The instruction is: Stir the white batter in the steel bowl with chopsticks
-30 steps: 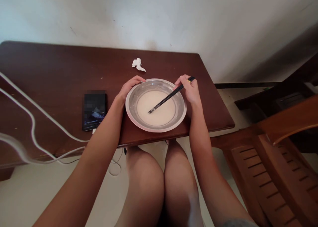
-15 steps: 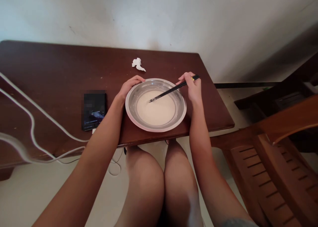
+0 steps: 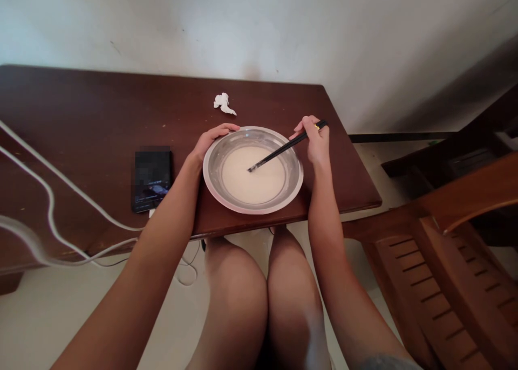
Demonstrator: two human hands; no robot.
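A wide metal bowl (image 3: 214, 189) stands at the front edge of the table, holding a pale, creamy liquid (image 3: 253, 185). My left hand (image 3: 212, 139) is curled over the bowl's far left rim, gripping it; part of its fingers and thumb is hidden. In my right hand (image 3: 317, 142), closed above the right rim, is a pair of black chopsticks (image 3: 283, 148) with gold bands. They slant down to the left, and their whitened tips touch the liquid near the middle of the bowl.
Crumpled white tissue (image 3: 224, 103) lies behind the bowl on the dark wooden table (image 3: 101, 111). To the left is a phone (image 3: 151, 181) with a cable plugged in. White cables (image 3: 52, 208) cross the table's left side. A slatted wooden chair (image 3: 429, 283) stands at right.
The chopstick tips have shifted slightly right and nearer to me in the liquid. My right hand moved a touch to the right, while my left hand stays on the rim.
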